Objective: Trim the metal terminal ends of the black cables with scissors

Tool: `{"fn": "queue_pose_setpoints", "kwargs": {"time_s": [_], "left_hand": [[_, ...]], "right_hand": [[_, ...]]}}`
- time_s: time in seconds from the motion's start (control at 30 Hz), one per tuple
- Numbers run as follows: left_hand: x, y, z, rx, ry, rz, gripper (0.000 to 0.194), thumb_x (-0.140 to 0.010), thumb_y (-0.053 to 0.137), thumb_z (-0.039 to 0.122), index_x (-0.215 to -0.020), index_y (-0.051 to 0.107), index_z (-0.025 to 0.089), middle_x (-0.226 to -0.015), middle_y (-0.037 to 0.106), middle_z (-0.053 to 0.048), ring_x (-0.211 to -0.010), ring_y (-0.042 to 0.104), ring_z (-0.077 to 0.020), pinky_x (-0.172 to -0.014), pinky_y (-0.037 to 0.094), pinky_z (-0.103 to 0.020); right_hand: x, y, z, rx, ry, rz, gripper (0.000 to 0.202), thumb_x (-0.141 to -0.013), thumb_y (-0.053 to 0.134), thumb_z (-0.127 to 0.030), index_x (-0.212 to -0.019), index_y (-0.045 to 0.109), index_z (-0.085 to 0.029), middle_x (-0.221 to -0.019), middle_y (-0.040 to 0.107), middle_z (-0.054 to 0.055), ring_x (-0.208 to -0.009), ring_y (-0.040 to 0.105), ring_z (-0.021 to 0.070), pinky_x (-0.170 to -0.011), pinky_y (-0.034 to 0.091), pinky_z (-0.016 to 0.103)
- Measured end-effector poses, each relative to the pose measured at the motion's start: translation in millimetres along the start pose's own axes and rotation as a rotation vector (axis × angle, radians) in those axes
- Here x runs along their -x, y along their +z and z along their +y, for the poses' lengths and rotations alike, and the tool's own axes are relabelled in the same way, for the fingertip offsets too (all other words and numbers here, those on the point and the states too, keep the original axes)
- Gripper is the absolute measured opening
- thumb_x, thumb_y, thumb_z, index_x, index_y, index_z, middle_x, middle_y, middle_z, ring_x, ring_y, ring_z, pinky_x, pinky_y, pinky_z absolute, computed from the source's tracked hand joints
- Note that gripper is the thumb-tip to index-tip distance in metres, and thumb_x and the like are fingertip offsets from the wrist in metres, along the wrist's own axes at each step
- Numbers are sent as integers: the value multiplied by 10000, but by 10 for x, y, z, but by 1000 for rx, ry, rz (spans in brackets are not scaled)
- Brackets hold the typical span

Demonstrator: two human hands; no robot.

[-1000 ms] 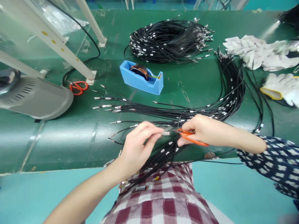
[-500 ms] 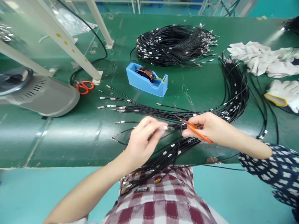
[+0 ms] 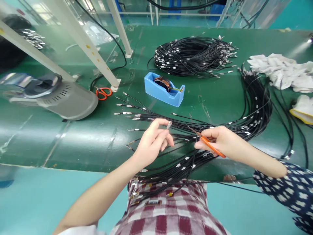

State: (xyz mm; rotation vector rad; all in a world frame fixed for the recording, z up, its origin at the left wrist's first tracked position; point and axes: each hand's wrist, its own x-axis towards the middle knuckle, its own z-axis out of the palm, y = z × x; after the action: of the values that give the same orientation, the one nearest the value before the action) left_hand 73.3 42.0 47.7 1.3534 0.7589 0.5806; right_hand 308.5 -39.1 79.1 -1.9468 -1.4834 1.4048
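My left hand (image 3: 155, 140) is raised over the cables, with a small whitish tag (image 3: 169, 125) at the tips of its thumb and index finger. Its other fingers curl loosely. Orange-handled scissors (image 3: 211, 147), seen edge-on, are gripped in my right hand (image 3: 217, 138), their thin dark tip pointing left over the cables. Beneath both hands runs a bundle of black cables (image 3: 156, 115) with white tags and bare metal ends. A second bundle of black cables (image 3: 181, 166) hangs over the table's front edge against my checked apron (image 3: 168, 212).
Behind the hands stands a blue tape dispenser (image 3: 163, 93). A coil of black cables (image 3: 193, 57) lies farther back. To the left are a grey machine (image 3: 73, 101), red-handled scissors (image 3: 104, 93) and white posts (image 3: 119, 29). White gloves (image 3: 281, 70) lie at the right.
My left hand has lifted away from the cables, its lower fingers opening somewhat, with the whitish tag now upright at its fingertips. My right hand keeps the scissors over the bundle. The view has shifted left.
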Motion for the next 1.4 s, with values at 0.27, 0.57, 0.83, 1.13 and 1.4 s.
{"fn": "queue_pose_setpoints", "kwargs": {"time_s": [0.27, 0.57, 0.83, 1.13, 1.4], "left_hand": [[-62, -120, -59, 207, -209, -54, 356, -838, 697, 438, -965, 687, 106, -504, 478, 53, -433, 313, -48, -429, 179, -208], [-28, -40, -17, -2, -152, -40, 202, -793, 734, 342, -866, 750, 154, -862, 758, -64, -665, 616, -128, -596, 472, -237], [-5, 20, 20, -245, -114, -85, 185, -822, 662, 291, -815, 745, 126, -777, 744, -53, -662, 617, -141, -604, 466, -231], [9, 57, 81, -407, -66, -86, 135, -817, 609, 197, -781, 725, 138, -568, 573, 48, -484, 389, -53, -477, 325, -177], [63, 70, 25, -377, 29, -64, 126, -832, 622, 177, -784, 734, 144, -623, 650, 28, -487, 438, -51, -461, 330, -169]], "right_hand": [[-61, 2, 12, 159, -104, 133, 524, -703, 698, -694, -614, 583, -191, -540, 450, -45, -506, 347, 89, -451, 253, 234], [-38, 17, -173, 754, -370, 295, 459, -812, 615, -673, -681, 673, -237, -613, 684, -5, -549, 522, 141, -545, 274, 276], [-64, -26, -223, 962, -469, 243, 476, -834, 607, -665, -684, 668, -217, -699, 732, -10, -535, 505, 120, -639, 291, 303], [-41, -62, -370, 1134, -374, 113, 393, -857, 613, -594, -711, 711, -242, -610, 698, 4, -524, 515, 157, -614, 265, 304], [-29, -63, -420, 1130, -322, 35, 451, -852, 608, -573, -582, 632, -213, -520, 616, 28, -487, 466, 151, -544, 176, 298]]}}
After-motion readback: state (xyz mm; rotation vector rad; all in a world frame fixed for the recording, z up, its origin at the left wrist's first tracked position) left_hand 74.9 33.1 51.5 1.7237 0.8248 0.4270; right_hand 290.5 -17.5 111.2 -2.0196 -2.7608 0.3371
